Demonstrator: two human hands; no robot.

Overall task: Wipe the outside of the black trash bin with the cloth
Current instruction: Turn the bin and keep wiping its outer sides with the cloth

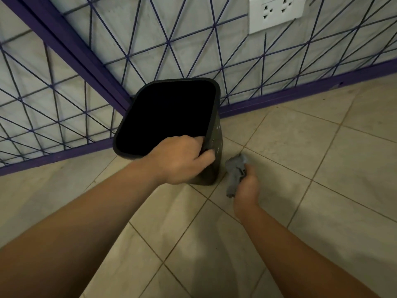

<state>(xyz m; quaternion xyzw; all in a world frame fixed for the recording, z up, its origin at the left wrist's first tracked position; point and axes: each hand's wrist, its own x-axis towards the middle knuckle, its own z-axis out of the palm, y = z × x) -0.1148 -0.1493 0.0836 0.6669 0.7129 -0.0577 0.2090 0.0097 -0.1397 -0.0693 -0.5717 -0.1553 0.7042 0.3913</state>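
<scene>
The black trash bin (216, 134) stands on the tiled floor in the corner, its open mouth tilted toward me. My left hand (178, 159) grips the bin's near right rim, fingers curled over the edge and thumb outside. Low beside the bin's right side, my right hand (246, 189) is closed on a bunched grey cloth (235, 172). The cloth sits just right of the bin's lower wall, close to it; whether it touches the bin I cannot tell. The bin's inside is dark and its far sides are hidden.
Two walls patterned with purple lines meet behind the bin, with a purple baseboard (300, 93) along the floor. A white double socket (276, 12) sits high on the right wall. Beige floor tiles (322, 158) spread to the right and toward me.
</scene>
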